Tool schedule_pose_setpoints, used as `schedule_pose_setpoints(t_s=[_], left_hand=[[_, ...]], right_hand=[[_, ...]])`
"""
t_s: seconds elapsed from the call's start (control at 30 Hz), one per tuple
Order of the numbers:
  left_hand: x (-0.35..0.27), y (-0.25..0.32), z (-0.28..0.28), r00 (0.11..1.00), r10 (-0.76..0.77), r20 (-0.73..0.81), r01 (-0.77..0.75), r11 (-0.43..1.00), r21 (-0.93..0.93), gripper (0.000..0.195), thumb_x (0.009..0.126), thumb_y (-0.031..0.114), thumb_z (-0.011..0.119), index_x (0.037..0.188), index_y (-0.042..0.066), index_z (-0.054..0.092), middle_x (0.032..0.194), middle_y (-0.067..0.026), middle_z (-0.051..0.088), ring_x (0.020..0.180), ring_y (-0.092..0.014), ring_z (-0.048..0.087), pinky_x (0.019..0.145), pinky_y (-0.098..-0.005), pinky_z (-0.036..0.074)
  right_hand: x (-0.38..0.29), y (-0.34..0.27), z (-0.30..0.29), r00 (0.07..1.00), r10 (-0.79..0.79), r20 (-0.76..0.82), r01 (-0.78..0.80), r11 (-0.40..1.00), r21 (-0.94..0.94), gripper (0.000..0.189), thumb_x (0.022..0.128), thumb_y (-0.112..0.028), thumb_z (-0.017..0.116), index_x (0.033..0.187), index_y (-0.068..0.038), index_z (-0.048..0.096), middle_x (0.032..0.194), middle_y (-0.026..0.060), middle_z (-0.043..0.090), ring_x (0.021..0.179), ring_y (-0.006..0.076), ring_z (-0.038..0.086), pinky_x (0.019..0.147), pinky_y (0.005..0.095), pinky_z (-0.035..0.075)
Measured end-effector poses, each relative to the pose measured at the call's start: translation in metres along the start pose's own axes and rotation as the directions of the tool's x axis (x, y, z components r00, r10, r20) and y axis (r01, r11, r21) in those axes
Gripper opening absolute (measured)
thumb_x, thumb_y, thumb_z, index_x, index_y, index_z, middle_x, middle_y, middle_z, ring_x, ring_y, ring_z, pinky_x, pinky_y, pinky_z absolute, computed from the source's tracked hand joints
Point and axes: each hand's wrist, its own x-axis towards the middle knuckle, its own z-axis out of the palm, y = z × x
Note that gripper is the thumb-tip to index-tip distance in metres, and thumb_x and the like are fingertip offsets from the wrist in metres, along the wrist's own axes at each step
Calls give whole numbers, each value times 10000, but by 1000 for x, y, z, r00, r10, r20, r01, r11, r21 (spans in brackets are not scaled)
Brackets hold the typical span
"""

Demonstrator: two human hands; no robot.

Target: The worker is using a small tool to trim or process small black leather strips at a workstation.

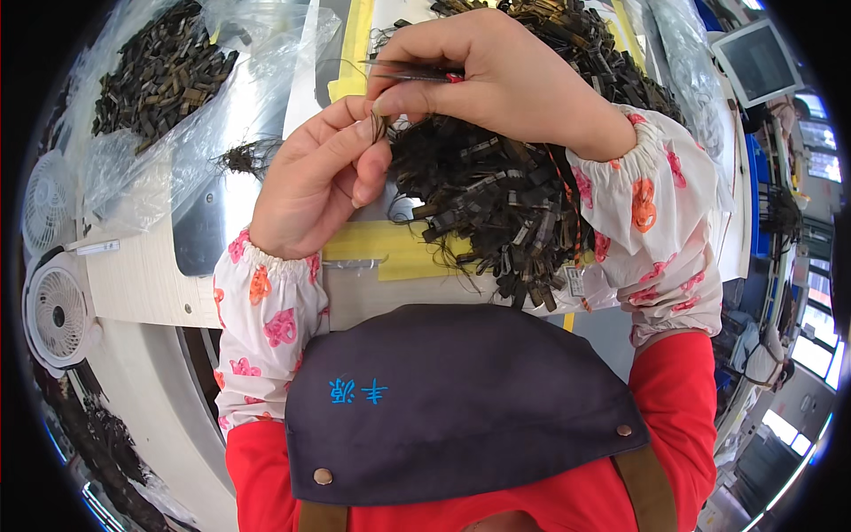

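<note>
Small snips or scissors (425,72) with dark pointed blades lie in my right hand (475,80), blades pointing left. The tips of its thumb and finger meet my left hand (326,159) at a few thin dark strands (377,126). My left thumb and forefinger pinch these strands; whatever is attached to them is mostly hidden by the fingers. Below and right of the hands lies a large heap of small dark pieces with thin strands (505,199), with an orange-and-black cord (565,183) across it.
At the upper left, loose brown and black pieces (166,80) lie on clear plastic film (133,193). A tangle of strands (243,158) rests on a metal plate (213,233). Yellow tape (412,249) runs near the table edge. White fans (58,312) stand far left, a screen (756,61) upper right.
</note>
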Motion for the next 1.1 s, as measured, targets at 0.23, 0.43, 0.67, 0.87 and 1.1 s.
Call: schedule_pose_setpoints(t_s=[0.23,0.43,0.67,0.87,1.1], left_hand=[[-1,-6,15,958,187,-218,-108,938,331,206,935,166,466,1044,24,566,666,16,535,546,-41,445,517,-164,360],[0,-7,9,922,258,-288,-184,947,262,198,933,156,467,1028,17,570,671,10,544,551,-44,454,526,-162,374],[-1,-10,12,911,266,-316,-180,944,275,190,927,151,482,1019,8,568,679,4,554,556,-43,461,531,-163,382],[0,-8,14,933,234,-275,-149,943,299,186,921,139,490,1023,6,571,678,5,554,562,-40,462,536,-161,380],[-2,-9,13,947,203,-249,-98,920,379,207,924,143,484,1052,7,573,686,7,563,570,-39,470,549,-166,388]], right_hand=[[7,-19,8,945,276,-175,-306,935,-181,268,835,-218,620,769,30,540,629,163,557,562,254,544,544,311,423],[-9,-4,25,961,-229,-158,32,656,-754,249,740,-187,681,959,-113,589,730,28,562,576,207,575,482,309,424],[-9,0,33,962,-259,-85,72,542,-838,97,724,-144,574,795,-83,548,597,55,560,544,225,604,448,330,456],[-8,9,30,926,-193,-326,-34,814,-579,137,832,-178,601,894,-56,608,688,68,584,539,210,548,472,273,415],[2,5,14,989,112,-97,-115,993,-25,236,833,-179,618,813,47,554,671,161,576,585,209,555,554,321,426]])
